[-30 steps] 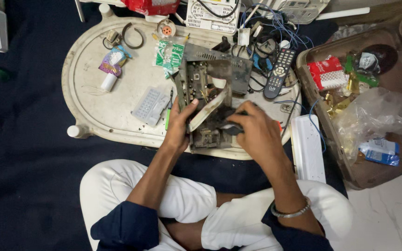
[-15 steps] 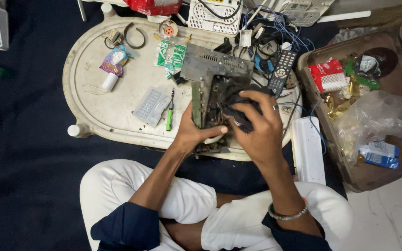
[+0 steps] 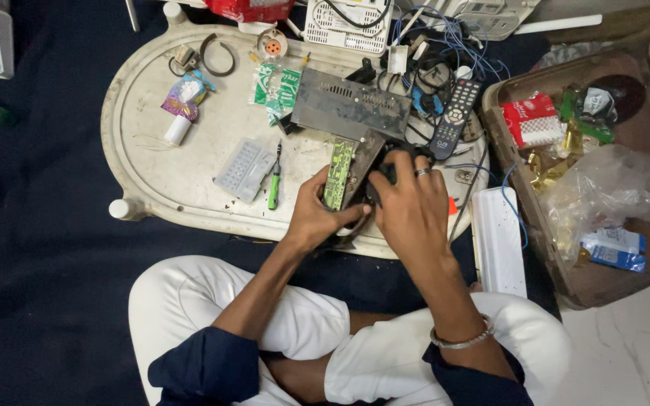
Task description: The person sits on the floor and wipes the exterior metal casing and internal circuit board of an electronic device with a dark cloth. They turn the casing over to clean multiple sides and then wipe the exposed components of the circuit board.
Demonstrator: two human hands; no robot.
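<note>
We note our left hand point(image 3: 311, 218) pinching the green circuit board point(image 3: 338, 174) on edge at the oval desk's point(image 3: 189, 177) near rim; our right hand point(image 3: 409, 203) clamps the dark chassis point(image 3: 370, 162) beside it. Risk: board slips off, or snags the screwdriver point(image 3: 274, 184).

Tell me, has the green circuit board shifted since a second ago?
Yes. The green circuit board was lying flatter, nearer the table edge; now it stands on edge, up toward the remote control, held by the left hand.
</note>
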